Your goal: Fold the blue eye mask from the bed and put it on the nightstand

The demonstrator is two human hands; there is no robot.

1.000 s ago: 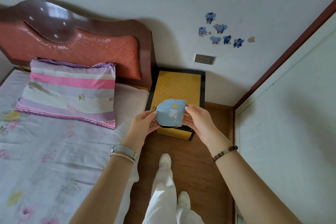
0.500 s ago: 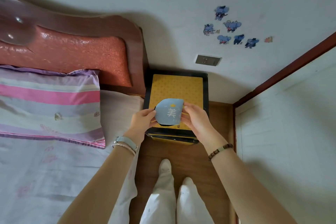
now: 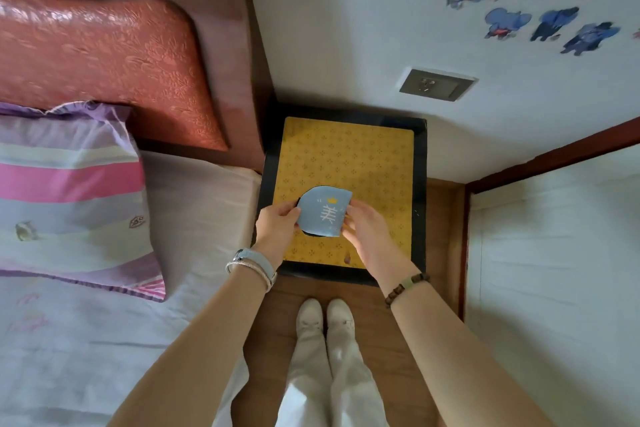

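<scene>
The blue eye mask is folded in half, with white embroidery and a small yellow crown facing up. My left hand pinches its left edge and my right hand grips its right edge. Both hold it just over the front half of the nightstand, a black-framed top with a yellow patterned surface. I cannot tell whether the mask touches the surface. The bed lies to the left.
A striped pink and purple pillow rests against the red padded headboard. A wall socket sits above the nightstand. A white wall or door panel closes in the right side. My feet stand on the wooden floor.
I have stepped closer and leaned over the nightstand. Both hands carried the folded mask forward, from in front of the nightstand's front edge to above its yellow top.
</scene>
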